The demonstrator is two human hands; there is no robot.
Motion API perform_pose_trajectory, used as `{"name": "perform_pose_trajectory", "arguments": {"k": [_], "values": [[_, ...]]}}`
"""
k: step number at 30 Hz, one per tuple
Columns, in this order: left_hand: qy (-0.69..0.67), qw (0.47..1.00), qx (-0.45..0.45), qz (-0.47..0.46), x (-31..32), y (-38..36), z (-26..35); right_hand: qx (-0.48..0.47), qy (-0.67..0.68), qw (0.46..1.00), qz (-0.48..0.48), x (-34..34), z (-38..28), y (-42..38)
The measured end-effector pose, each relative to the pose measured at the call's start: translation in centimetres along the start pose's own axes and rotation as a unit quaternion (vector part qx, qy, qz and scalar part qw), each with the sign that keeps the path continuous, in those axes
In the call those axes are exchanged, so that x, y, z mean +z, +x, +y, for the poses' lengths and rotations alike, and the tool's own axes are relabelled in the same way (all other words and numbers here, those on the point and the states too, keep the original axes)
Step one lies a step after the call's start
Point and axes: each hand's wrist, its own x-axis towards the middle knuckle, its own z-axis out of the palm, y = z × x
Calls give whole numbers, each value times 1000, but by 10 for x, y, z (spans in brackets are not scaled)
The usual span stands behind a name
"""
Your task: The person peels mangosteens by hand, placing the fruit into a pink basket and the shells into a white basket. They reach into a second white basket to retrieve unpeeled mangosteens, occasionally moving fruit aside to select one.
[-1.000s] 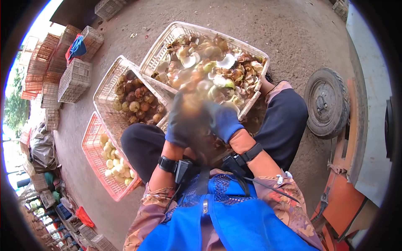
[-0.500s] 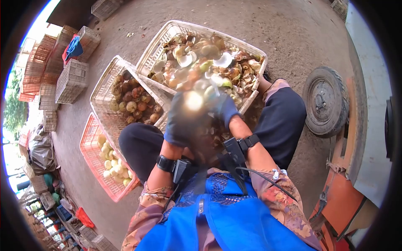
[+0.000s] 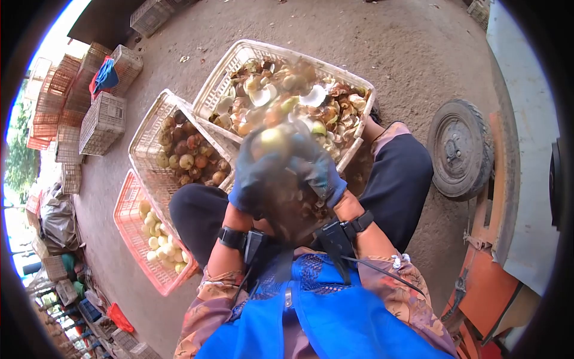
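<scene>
Both hands wear dark blue-grey work gloves and are close together in front of the nearest crate. My left hand [image 3: 254, 179] is closed around a pale, peeled-looking onion [image 3: 272, 142], which shows at its fingertips. My right hand [image 3: 317, 172] is beside it with fingers curled inward; a blurred patch hides what it may hold. Just beyond them stands a white crate [image 3: 203, 102] heaped with onion skins [image 3: 341, 107]. To the left, another white crate [image 3: 143, 134] contains brown unpeeled onions [image 3: 186, 160]. A pink crate [image 3: 128, 206] further left holds pale peeled onions [image 3: 161, 242].
My knees [image 3: 397, 179] flank the hands. At the right are a wheel [image 3: 457, 149] and an orange metal frame [image 3: 490, 287]. Stacked crates [image 3: 103, 124] line the far left. Bare dirt floor [image 3: 406, 60] surrounds the crates.
The onion looked overexposed before and now shows as a pale yellow-green ball. My right hand has turned and lowered slightly. The whole view has shifted a little, with crates appearing lower.
</scene>
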Motion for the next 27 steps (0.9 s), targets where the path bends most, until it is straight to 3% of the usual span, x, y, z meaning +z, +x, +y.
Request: {"name": "perform_pose_trajectory", "arguments": {"k": [3,5,6,7,8,9,11,12,13,14,15,16,17,18,19,20,21,22,23,25,26,27], "values": [[14,998,64,-5,-6,-3,-12,0,-104,995,14,-5,-5,-1],[72,993,94,17,-7,-2,-18,-72,-294,952,-48,-10,-6,3],[132,984,119,26,-6,-3,-18,-72,-294,952,-50,-12,0,2],[190,971,141,35,-5,-4,-19,-2,-173,985,-14,-13,5,0],[267,934,235,16,-12,-5,-24,67,-49,996,22,-14,8,-2],[265,935,235,16,-16,-3,-32,68,-50,996,22,-17,10,-4],[296,919,259,-2,-13,-2,-34,85,137,986,-40,-14,-7,-5],[444,844,303,-4,-11,-2,-33,86,136,986,-39,-16,-4,-5],[443,844,302,-3,-8,-3,-33,67,47,996,-41,-16,-2,-2],[276,930,241,-8,-6,-3,-34,46,-42,997,-44,-17,-2,0],[99,980,172,-12,-5,-4,-34,46,-43,997,-47,-8,1,-2],[51,994,94,-7,-7,-5,-33,34,14,999,39,12,-2,-6],[49,994,95,-5,-4,-10,-28,23,70,990,124,23,-4,-8],[123,987,106,-15,1,-16,-20,4,-198,974,109,0,57,-1],[198,973,116,-25,3,-19,-16,4,-199,974,105,7,50,-2],[516,771,370,-44,-18,-10,-27,7,-65,993,95,21,31,-6],[517,771,369,-41,-26,-2,-41,11,72,994,84,34,11,-11],[415,859,300,0,-33,5,-55,-106,-169,975,102,44,-9,-16],[302,926,224,42,-38,8,-63,-104,-168,975,98,44,-10,-17],[312,918,234,67,-42,6,-64,-75,-270,959,51,32,-13,-21],[-11,990,71,124,-35,3,-53,-81,-346,934,44,24,-16,-16],[-335,923,-99,163,-32,1,-47,-80,-346,934,41,20,-19,-16]]}}
